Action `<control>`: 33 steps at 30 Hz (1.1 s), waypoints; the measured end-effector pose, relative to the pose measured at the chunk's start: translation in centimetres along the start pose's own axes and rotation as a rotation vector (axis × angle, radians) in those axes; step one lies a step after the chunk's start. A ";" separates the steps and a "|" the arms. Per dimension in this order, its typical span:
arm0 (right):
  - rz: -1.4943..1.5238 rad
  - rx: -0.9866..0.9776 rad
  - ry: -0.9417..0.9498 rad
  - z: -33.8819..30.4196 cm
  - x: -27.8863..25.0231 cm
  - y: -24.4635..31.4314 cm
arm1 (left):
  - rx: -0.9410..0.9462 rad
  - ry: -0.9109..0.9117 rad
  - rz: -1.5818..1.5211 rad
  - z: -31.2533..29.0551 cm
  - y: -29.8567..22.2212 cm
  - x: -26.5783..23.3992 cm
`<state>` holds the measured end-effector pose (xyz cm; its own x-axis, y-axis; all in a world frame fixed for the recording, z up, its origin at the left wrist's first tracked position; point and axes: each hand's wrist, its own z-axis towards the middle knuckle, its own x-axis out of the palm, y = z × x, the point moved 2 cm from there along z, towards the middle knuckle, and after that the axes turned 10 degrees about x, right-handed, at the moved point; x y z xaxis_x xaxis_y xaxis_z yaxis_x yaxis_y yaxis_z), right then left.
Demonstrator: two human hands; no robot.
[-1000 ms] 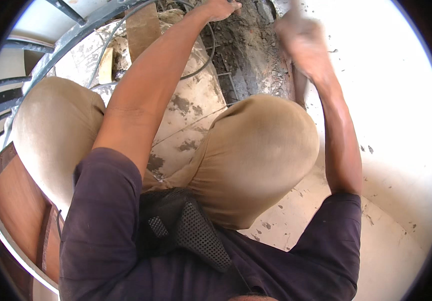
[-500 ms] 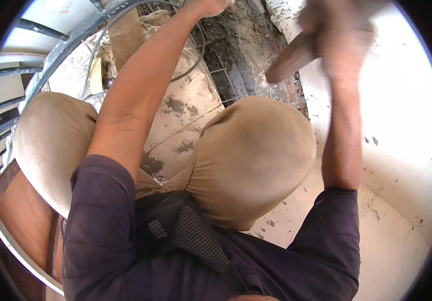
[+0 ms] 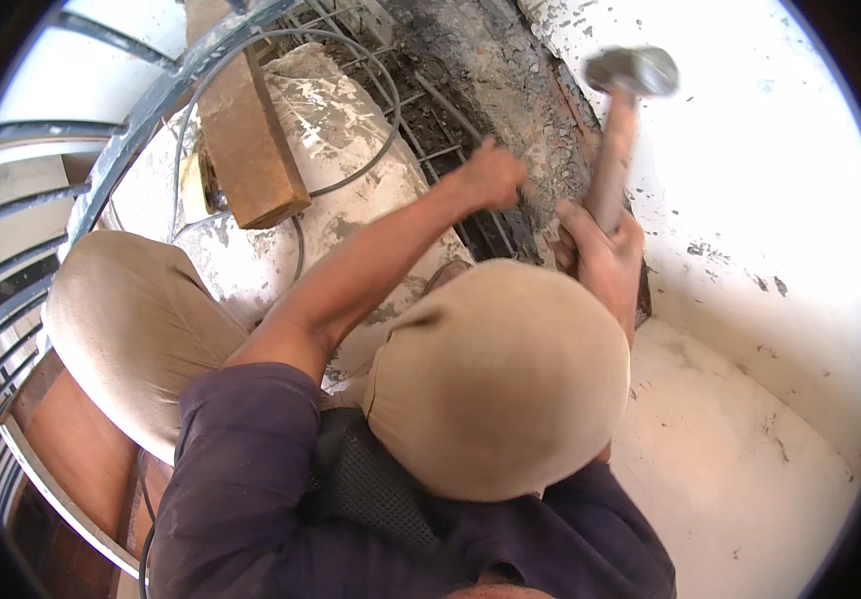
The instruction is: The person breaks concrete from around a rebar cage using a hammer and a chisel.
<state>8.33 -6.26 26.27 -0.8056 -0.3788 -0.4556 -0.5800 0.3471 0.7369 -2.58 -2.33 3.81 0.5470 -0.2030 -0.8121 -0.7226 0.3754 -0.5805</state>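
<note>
My right hand (image 3: 602, 248) is wrapped round the handle of a hammer (image 3: 614, 155), beside my right knee. The hammer's metal head points up and away, in front of the white wall. To its left my left hand (image 3: 493, 178) is closed over a broken-out channel (image 3: 460, 115) of dark, rough masonry with exposed metal bars. Whatever the left fingers hold, if anything, is hidden. Loose rubble and broken concrete line the channel, between a paint-spotted white slab and the wall.
A rusty brown block (image 3: 254, 145) lies on the white slab (image 3: 335, 95), with a looped grey cable (image 3: 386, 75) around it. Metal railings (image 3: 141, 150) run along the left. A reddish-brown wooden panel (image 3: 76, 434) stands at lower left, and the white wall (image 3: 740, 170) rises at right.
My left hand has come from the top edge down and right over the channel. My right hand has dropped toward my knee, and the hammer now points upward. The rusty block shows more fully.
</note>
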 end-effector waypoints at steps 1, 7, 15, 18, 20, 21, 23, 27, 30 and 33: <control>0.122 0.045 -0.018 -0.4 -0.7 -1.3 | 0.006 0.085 0.050 -0.3 -0.7 1.9; 0.443 0.141 -0.077 -0.2 -4.0 -8.1 | -0.008 -0.597 -0.109 0.8 1.4 -5.6; 0.320 0.231 0.060 2.0 -2.5 -13.3 | -0.184 -1.631 -0.789 -1.7 12.7 -15.1; 0.292 0.234 0.118 2.4 -1.6 -15.0 | -0.491 -1.663 -0.837 -1.1 12.3 -16.1; 0.305 0.240 0.154 2.4 -0.8 -15.3 | -0.567 -1.563 -0.769 -1.5 13.8 -15.3; 0.312 0.248 0.174 2.4 -0.3 -15.2 | -0.578 -1.457 -0.691 -2.0 14.9 -14.2; 0.316 0.255 0.202 2.4 0.3 -15.2 | -0.595 -1.243 -0.552 -2.5 15.8 -11.9; 0.277 0.237 0.226 2.3 0.6 -15.1 | -0.649 -1.114 -0.457 -2.8 16.5 -9.3; 0.265 0.205 0.225 2.0 0.5 -14.3 | -0.732 -1.368 -0.077 -1.3 15.6 -9.1; 0.262 0.190 0.224 1.7 0.4 -13.4 | -0.682 -1.558 -0.030 0.5 13.1 -11.8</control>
<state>15.54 -9.60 15.31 -0.8953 -0.4265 -0.1285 -0.3869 0.6019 0.6986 -18.33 5.46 5.82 0.1286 0.9673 -0.2188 -0.5147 -0.1235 -0.8484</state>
